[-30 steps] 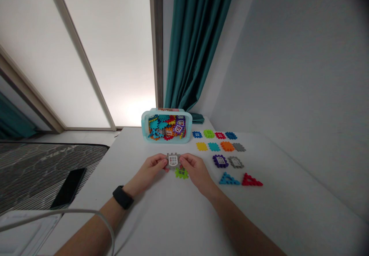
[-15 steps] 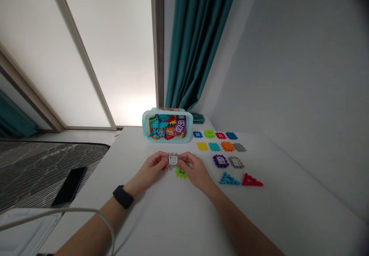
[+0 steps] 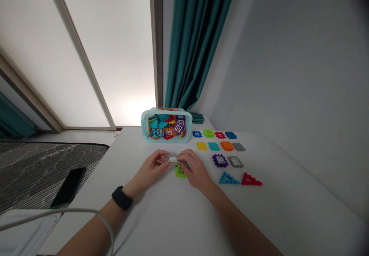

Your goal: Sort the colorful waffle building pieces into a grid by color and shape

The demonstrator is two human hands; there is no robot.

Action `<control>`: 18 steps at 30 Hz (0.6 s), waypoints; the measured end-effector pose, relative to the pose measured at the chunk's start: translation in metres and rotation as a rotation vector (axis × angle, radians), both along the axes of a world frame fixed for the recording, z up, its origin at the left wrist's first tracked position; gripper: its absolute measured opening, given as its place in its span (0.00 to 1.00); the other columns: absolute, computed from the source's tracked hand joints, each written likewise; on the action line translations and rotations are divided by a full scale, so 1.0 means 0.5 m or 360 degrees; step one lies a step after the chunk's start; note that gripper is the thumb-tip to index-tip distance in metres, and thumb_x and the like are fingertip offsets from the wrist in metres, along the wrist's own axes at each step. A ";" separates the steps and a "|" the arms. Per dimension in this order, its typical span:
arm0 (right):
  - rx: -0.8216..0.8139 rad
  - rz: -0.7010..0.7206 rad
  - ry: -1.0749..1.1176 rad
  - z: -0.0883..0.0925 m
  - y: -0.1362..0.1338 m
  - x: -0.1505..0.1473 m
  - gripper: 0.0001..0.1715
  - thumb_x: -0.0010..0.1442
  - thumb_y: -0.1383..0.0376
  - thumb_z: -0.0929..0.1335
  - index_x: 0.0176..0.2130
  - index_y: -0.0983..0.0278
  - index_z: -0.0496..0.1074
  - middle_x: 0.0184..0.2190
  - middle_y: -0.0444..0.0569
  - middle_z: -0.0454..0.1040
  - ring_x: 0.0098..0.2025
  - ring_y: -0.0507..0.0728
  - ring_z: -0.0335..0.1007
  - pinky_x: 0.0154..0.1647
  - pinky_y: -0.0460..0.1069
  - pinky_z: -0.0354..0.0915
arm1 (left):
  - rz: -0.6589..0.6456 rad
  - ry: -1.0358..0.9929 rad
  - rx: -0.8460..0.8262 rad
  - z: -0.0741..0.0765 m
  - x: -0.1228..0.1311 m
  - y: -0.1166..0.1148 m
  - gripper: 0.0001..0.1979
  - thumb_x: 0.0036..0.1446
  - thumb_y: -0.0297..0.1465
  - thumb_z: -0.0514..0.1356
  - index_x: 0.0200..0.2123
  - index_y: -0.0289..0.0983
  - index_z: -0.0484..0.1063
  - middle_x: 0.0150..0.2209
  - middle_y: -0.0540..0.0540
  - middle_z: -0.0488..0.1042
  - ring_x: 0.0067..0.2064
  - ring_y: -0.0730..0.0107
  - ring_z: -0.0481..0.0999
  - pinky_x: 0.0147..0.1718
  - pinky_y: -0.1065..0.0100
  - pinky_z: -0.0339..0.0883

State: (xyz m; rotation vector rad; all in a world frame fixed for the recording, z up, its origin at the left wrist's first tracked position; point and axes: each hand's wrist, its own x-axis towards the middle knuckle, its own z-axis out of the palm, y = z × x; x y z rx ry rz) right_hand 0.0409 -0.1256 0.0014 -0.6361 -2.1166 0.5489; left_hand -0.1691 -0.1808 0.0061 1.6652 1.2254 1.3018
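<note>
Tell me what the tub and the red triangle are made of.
The tub looks like moulded plastic: smooth pale-aqua walls with a soft sheen on the rim. The red triangle also seems to be plastic, matte, with even colour and crisp notched edges; the exact type cannot be told.

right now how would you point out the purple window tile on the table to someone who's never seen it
On the white table, right of the light blue plastic tub, coloured tiles lie in rows. In the third row from the far end sits the purple window tile, just left of a grey window tile. It is the only purple piece in those rows.
</note>
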 end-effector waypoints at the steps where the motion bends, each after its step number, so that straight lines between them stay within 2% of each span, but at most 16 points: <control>1: -0.0019 0.0009 -0.0019 0.000 -0.001 0.000 0.11 0.63 0.71 0.66 0.44 0.58 0.71 0.45 0.51 0.73 0.50 0.59 0.72 0.52 0.56 0.68 | 0.0062 0.0104 0.0114 0.003 0.000 -0.003 0.17 0.62 0.40 0.63 0.50 0.38 0.71 0.40 0.44 0.74 0.40 0.65 0.74 0.40 0.63 0.70; 5: -0.0105 0.0062 -0.0069 0.002 -0.008 -0.001 0.20 0.59 0.68 0.72 0.50 0.58 0.69 0.55 0.53 0.69 0.58 0.61 0.67 0.59 0.58 0.66 | 0.0165 0.0475 0.0552 0.015 -0.003 -0.016 0.17 0.62 0.36 0.63 0.54 0.40 0.70 0.48 0.40 0.74 0.43 0.63 0.75 0.44 0.60 0.72; 7: -0.0108 0.0072 -0.0055 0.003 -0.009 -0.001 0.19 0.60 0.67 0.71 0.50 0.58 0.69 0.55 0.54 0.69 0.58 0.60 0.67 0.60 0.58 0.66 | 0.0159 0.0560 0.0659 0.017 -0.005 -0.019 0.18 0.63 0.36 0.63 0.55 0.41 0.69 0.49 0.40 0.73 0.43 0.63 0.75 0.45 0.60 0.73; 11: 0.0004 0.0024 -0.0020 0.007 -0.006 0.002 0.13 0.62 0.67 0.70 0.48 0.58 0.70 0.52 0.53 0.73 0.56 0.61 0.69 0.58 0.60 0.66 | 0.0201 0.0651 0.0702 0.009 -0.009 -0.018 0.20 0.64 0.37 0.62 0.57 0.41 0.67 0.49 0.40 0.75 0.42 0.63 0.76 0.45 0.59 0.73; 18: 0.0191 -0.0030 -0.0053 0.022 -0.006 0.014 0.16 0.60 0.67 0.72 0.48 0.58 0.71 0.50 0.53 0.77 0.53 0.63 0.71 0.55 0.62 0.67 | 0.0298 0.0822 0.0757 0.002 -0.006 -0.016 0.23 0.61 0.38 0.64 0.57 0.40 0.67 0.46 0.41 0.77 0.43 0.60 0.77 0.47 0.57 0.70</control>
